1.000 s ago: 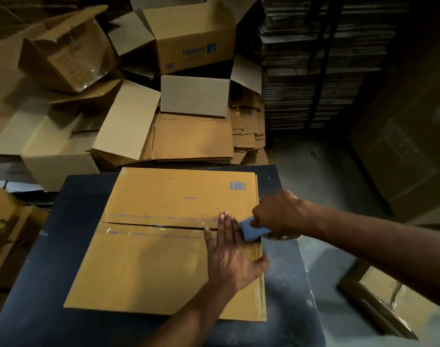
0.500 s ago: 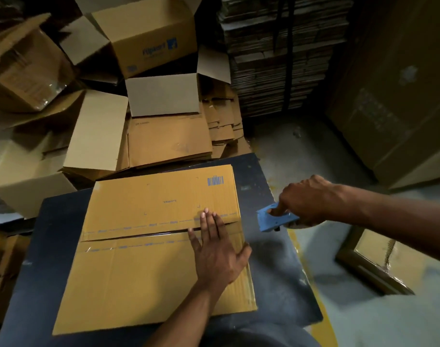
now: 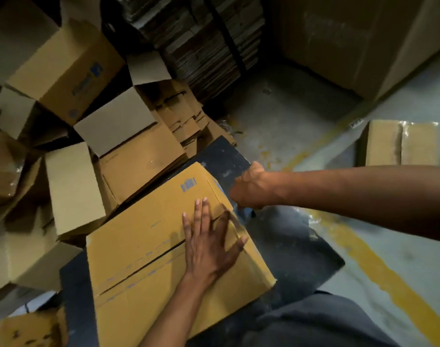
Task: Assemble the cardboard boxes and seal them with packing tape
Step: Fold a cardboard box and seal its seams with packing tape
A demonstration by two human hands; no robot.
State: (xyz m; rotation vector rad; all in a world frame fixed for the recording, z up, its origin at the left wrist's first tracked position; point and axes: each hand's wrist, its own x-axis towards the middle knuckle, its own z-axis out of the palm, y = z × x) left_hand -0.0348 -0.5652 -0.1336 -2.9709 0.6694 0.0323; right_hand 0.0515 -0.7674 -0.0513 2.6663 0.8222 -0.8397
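A yellow-brown corrugated cardboard box [image 3: 149,249] sits on a dark blue-black worktable [image 3: 294,249], its 2 top flaps closed with the centre seam running diagonally across the top face. A blue barcode print [image 3: 188,184] marks the far flap near the right corner.

The left hand [image 3: 210,242] lies flat on the box top, fingers straight and spread, palm pressing down across the seam near the right end. It grasps nothing.

The right hand [image 3: 251,189] is at the box's right edge, fingers curled into a closed grip. A small blue part of a tape dispenser [image 3: 241,211] shows just below the fist, touching the box side; most of the tool is hidden, and the frame is motion-blurred there.

Surroundings: a pile of open and flattened tan cardboard boxes [image 3: 71,71] lies beyond and left of the table. A strapped stack of flat cardboard sheets [image 3: 209,43] stands behind. A taped box [image 3: 401,144] sits on the grey floor [image 3: 301,116] at right. A yellow floor line [image 3: 394,286] runs diagonally past the table.
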